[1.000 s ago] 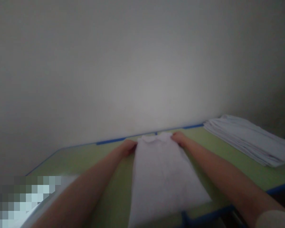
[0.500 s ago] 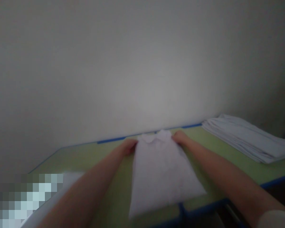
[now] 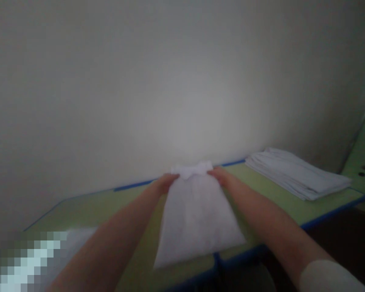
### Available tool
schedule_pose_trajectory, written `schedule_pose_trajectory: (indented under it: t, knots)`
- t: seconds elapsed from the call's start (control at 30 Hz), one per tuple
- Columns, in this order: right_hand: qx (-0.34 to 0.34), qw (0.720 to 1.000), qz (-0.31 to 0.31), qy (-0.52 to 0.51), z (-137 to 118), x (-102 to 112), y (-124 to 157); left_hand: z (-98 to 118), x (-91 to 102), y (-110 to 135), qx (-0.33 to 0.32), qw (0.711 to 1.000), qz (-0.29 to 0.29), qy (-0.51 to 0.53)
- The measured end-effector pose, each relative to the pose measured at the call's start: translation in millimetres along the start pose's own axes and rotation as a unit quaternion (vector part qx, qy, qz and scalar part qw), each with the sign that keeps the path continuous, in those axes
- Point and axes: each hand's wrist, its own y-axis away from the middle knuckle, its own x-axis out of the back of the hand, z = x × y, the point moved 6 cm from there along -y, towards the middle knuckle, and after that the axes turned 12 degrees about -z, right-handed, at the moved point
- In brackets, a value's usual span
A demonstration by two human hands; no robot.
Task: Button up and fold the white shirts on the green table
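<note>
A white shirt (image 3: 197,219), apparently with a collar at its far end, lies on the pale green table (image 3: 130,202) in front of me. Its far edge is turned over in a narrow flap. My left hand (image 3: 169,181) pinches the far left corner. At the far right corner, my right hand (image 3: 218,175) grips the cloth with its thumb on top. Both arms reach forward, one along each side of the shirt. Blur hides the finer finger detail.
A stack of folded white cloth (image 3: 298,172) rests on the table at the right. Another white piece (image 3: 80,239) lies at the left, partly behind my left arm. Behind the blue-edged table rises a plain wall (image 3: 182,81).
The shirt's far end, flatter with a visible neckline before, now shows a turned-over flap. Both hands keep their hold, slightly closer together. The view has shifted right.
</note>
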Motion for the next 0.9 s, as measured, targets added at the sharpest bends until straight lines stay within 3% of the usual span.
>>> schedule_pose_trajectory:
  t: [0.1,0.17,0.23,0.3,0.37,0.43,0.53,0.67,0.77,0.83,0.9]
  knots:
    - [0.056,0.998,0.01,-0.015,-25,29,14,46,-16.5,-3,-0.043,0.999,-0.009,-0.005]
    - [0.087,0.996,0.018,-0.014,-43,48,44,78,-44.8,18,-0.078,0.997,-0.023,-0.004]
    - [0.128,0.991,0.028,0.008,-60,62,98,105,-88.7,65,-0.133,0.99,-0.046,-0.002]
    - [0.183,0.982,0.039,0.029,-73,72,170,121,-139.9,130,-0.189,0.98,-0.056,-0.005]
    - [0.242,0.968,0.053,0.031,-85,84,242,130,-192.1,191,-0.236,0.969,-0.071,-0.005]
    - [0.288,0.954,0.072,0.029,-97,104,302,136,-240.8,232,-0.264,0.96,-0.095,0.004]
    - [0.33,0.936,0.107,0.063,-123,141,372,149,-306.4,261,-0.294,0.946,-0.131,0.027]
    - [0.325,0.932,0.139,0.084,-163,178,463,163,-385.9,298,-0.303,0.932,-0.192,0.049]
    - [0.289,0.935,0.178,0.104,-185,189,527,166,-430.6,340,-0.305,0.92,-0.239,0.053]
    - [0.248,0.941,0.202,0.114,-192,193,558,164,-449.4,365,-0.299,0.916,-0.262,0.055]
    - [0.258,0.939,0.209,0.09,-198,197,576,160,-459.4,382,-0.287,0.913,-0.284,0.063]
